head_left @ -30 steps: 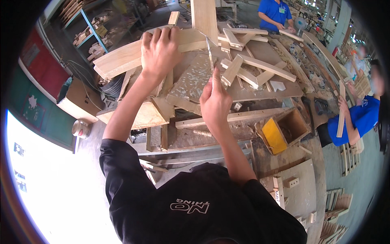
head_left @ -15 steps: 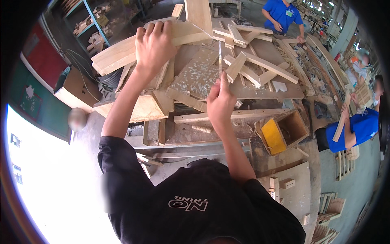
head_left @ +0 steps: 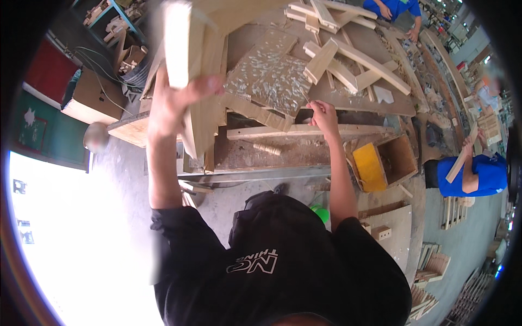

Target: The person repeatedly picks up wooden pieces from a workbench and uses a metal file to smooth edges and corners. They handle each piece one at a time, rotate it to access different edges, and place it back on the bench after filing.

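My left hand (head_left: 173, 106) is raised at the left of the bench, gripping a pale wooden frame piece (head_left: 205, 60) made of joined boards. Its thumb points right across the wood, and motion blurs the hand. One board end, bright white, stands up close to the camera. My right hand (head_left: 324, 116) is closed in a pinch on a thin stick (head_left: 306, 96), most of it hidden or too fine to make out. The stick's far end is over a brown board (head_left: 266, 70) covered in whitish glue-like spots.
Wooden joined pieces (head_left: 342, 65) lie piled at the back right. A yellow-sided wooden box (head_left: 370, 165) sits at the bench's right, and a long wooden rail (head_left: 310, 130) runs along the front. A person in blue (head_left: 470, 175) holds wood at the right; another stands at the back.
The wooden frame piece has swung upright and closer, with my left hand now lower on it. My right hand has moved right and nearer, and the stick has tipped lower over the spotted board.
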`<state>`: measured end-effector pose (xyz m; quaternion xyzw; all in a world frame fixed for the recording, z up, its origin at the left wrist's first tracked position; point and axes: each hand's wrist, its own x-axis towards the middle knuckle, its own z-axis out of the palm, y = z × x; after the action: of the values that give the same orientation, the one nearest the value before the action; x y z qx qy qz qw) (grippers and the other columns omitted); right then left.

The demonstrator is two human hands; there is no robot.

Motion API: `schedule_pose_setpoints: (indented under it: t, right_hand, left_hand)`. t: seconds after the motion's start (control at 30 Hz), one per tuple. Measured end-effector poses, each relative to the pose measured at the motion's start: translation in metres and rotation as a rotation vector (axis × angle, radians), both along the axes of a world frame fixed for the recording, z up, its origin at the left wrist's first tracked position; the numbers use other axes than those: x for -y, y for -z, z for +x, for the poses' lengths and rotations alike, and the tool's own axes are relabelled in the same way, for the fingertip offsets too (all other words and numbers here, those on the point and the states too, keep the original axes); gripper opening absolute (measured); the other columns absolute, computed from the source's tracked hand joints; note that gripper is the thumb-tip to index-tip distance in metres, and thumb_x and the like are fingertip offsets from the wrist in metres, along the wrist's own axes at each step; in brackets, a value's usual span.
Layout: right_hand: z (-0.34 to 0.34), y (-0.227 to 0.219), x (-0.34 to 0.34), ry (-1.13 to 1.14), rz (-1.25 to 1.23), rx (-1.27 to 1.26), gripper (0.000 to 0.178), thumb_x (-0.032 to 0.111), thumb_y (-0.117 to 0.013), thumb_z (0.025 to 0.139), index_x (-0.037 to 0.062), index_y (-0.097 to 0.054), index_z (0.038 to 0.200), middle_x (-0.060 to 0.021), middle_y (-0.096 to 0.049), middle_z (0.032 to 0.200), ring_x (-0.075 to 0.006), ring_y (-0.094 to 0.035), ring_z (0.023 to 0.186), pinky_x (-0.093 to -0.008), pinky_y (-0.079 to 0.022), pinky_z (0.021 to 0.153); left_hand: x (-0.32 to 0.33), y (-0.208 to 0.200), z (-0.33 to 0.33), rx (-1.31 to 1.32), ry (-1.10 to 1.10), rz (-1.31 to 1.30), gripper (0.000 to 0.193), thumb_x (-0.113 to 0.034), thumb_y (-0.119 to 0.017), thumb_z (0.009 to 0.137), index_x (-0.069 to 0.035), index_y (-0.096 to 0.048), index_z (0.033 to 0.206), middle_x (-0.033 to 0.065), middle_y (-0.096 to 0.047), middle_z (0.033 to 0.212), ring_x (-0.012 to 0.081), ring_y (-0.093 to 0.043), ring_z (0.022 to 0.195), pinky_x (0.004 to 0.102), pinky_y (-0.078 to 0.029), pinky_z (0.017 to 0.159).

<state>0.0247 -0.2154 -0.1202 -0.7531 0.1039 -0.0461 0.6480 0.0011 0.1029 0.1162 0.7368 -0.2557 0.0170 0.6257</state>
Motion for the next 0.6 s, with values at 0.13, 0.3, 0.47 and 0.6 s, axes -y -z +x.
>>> schedule_pose_setpoints:
  t: [0.13, 0.3, 0.47, 0.6]
  right_hand:
    - [-0.004, 0.029, 0.004, -0.025, 0.024, -0.262, 0.026, 0.022, -0.056, 0.091, -0.0019, -0.064, 0.090, -0.0026, -0.057, 0.061, -0.0082, -0.046, 0.042, -0.0273, -0.050, 0.043]
    - [-0.028, 0.027, 0.020, 0.037, 0.309, -0.421, 0.022, 0.021, -0.057, 0.090, 0.0002, -0.062, 0.085, 0.0019, -0.041, 0.047, -0.0086, -0.042, 0.038, -0.0291, -0.046, 0.042]
    - [-0.064, 0.017, 0.021, 0.238, -0.029, -0.269, 0.027, 0.023, -0.054, 0.094, -0.0027, -0.062, 0.095, -0.0020, -0.054, 0.059, -0.0078, -0.048, 0.044, -0.0276, -0.047, 0.042]
    - [-0.093, -0.048, -0.030, 0.277, 0.118, 0.200, 0.023, 0.020, -0.056, 0.094, -0.0019, -0.063, 0.097, -0.0040, -0.064, 0.074, -0.0069, -0.056, 0.056, -0.0276, -0.045, 0.046]
  left_hand:
    - [-0.006, 0.051, -0.021, -0.205, 0.219, -0.404, 0.060, -0.026, -0.064, 0.070, 0.003, -0.047, 0.119, 0.0145, -0.055, 0.098, 0.0249, -0.057, 0.079, 0.0356, -0.044, 0.066]
    - [0.009, 0.095, -0.033, -0.297, 0.241, -0.772, 0.061, -0.017, -0.061, 0.063, 0.007, -0.044, 0.117, 0.0188, -0.057, 0.091, 0.0291, -0.059, 0.078, 0.0384, -0.048, 0.068]
    - [0.020, 0.124, -0.026, -0.257, 0.449, -0.830, 0.067, -0.039, -0.067, 0.075, -0.002, -0.045, 0.127, 0.0129, -0.054, 0.109, 0.0239, -0.056, 0.088, 0.0395, -0.042, 0.073]
    - [0.035, 0.143, -0.034, -0.316, 0.428, -0.981, 0.106, -0.081, -0.062, 0.061, -0.003, -0.043, 0.130, 0.0154, -0.059, 0.108, 0.0229, -0.055, 0.091, 0.0384, -0.040, 0.078]
